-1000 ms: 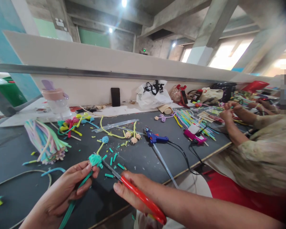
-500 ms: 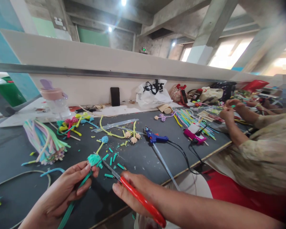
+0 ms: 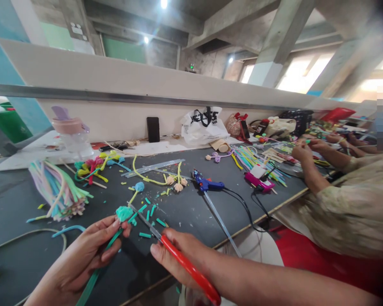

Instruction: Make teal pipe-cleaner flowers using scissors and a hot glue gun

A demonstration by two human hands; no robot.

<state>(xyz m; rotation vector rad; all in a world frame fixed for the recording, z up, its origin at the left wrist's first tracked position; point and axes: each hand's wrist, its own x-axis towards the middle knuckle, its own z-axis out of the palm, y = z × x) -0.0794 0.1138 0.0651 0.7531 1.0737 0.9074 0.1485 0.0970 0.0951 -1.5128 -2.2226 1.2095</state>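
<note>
My left hand [image 3: 97,244] pinches a bundle of teal pipe cleaners just below its fluffy, rounded teal head [image 3: 124,213]. The long teal stems [image 3: 94,280] run down past my palm. My right hand [image 3: 178,253] is wrapped round scissors with red handles [image 3: 190,265]. The scissor blades [image 3: 145,221] point up and left, with their tips just right of the teal head. Short teal offcuts [image 3: 144,235] lie on the dark table around the blades. Beyond the head is a yellow stem with a blue pompom [image 3: 139,187].
A pastel pipe cleaner bundle [image 3: 59,191] lies left. A blue glue gun [image 3: 207,182] with a glue stick and cord is ahead, a pink glue gun [image 3: 260,182] farther right. A bottle [image 3: 72,136] and phone [image 3: 153,129] stand behind. A co-worker's hands [image 3: 303,148] are at right.
The teal head sits slightly farther left, with a little more gap from the scissor tips. A teal piece beside it now looks separate from the head. My right hand has hardly moved.
</note>
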